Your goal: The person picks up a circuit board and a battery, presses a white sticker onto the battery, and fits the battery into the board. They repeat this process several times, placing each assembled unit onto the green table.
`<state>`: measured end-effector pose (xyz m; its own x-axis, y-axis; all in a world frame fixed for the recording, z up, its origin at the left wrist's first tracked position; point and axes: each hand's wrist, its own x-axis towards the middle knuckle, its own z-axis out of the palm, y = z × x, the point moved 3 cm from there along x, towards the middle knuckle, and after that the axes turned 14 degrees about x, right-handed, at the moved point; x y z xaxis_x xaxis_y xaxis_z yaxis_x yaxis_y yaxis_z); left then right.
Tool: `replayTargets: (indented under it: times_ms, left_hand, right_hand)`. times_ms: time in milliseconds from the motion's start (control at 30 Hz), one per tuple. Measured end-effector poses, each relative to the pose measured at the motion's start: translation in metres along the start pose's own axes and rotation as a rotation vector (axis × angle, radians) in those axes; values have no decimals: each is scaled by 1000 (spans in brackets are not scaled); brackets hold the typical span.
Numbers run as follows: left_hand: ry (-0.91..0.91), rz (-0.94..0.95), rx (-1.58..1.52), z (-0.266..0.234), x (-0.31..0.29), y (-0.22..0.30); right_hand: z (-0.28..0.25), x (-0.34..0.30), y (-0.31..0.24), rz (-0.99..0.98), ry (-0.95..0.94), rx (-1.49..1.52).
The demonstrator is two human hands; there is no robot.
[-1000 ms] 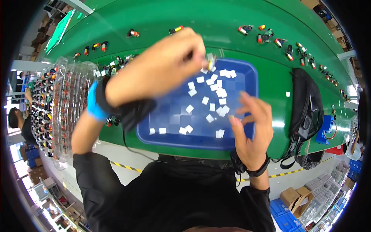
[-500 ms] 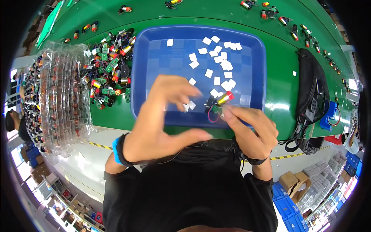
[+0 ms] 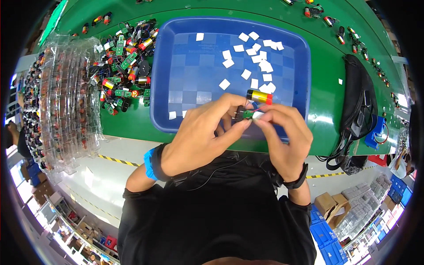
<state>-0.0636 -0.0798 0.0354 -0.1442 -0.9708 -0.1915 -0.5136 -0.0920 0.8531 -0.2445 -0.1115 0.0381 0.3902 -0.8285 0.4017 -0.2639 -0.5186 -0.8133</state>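
My left hand [image 3: 201,130] pinches a small green circuit board [image 3: 248,114] with a black part at its left end, over the near side of a blue tray [image 3: 307,75]. Thin wires seem to join the board to a yellow cylindrical cell [image 3: 259,97] with red and black ends, just beyond my fingertips. Between the thumb and fingers of my right hand [image 3: 289,132] is a small white square piece [image 3: 258,115], held against the board's right end. Several similar white squares [image 3: 266,66] lie scattered in the tray. My fingers partly cover the board.
Left of the tray is a heap of cell-and-board assemblies [image 3: 128,66]. Farther left stand stacked clear plastic trays [image 3: 66,101] full of parts. A black bag [image 3: 355,97] lies on the green table [image 3: 324,101] at right, beside a blue box [image 3: 375,132]. More assemblies [image 3: 355,42] line the far side.
My left hand has moved right and closed on the circuit board, which my right hand held near before. The cell now lies farther from me, level. The view has shifted slightly.
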Motion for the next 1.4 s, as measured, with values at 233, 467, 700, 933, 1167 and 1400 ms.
replayTargets:
  times_ms: [233,467,700,933,1167,1400]
  left_hand:
    - [96,25,74,-3,2,-6]
    - [35,36,147,0,2,-5]
    - [-54,37,293,3,10,-4]
    - [-208,-84,-579,4,21,-28]
    - [-224,-70,-732,-5,15,-4]
    - [-90,-20,-468,1,-1,-1]
  right_hand:
    - [-16,23,30,317,84,-27]
    - [-6,20,6,262,-252,202]
    - [-8,15,5,292,-164,308]
    - [-15,19,-6,-92,-295,116]
    - [-14,17,-17,-152,-233,33]
    - [-12,14,-28,-279,-242,-122]
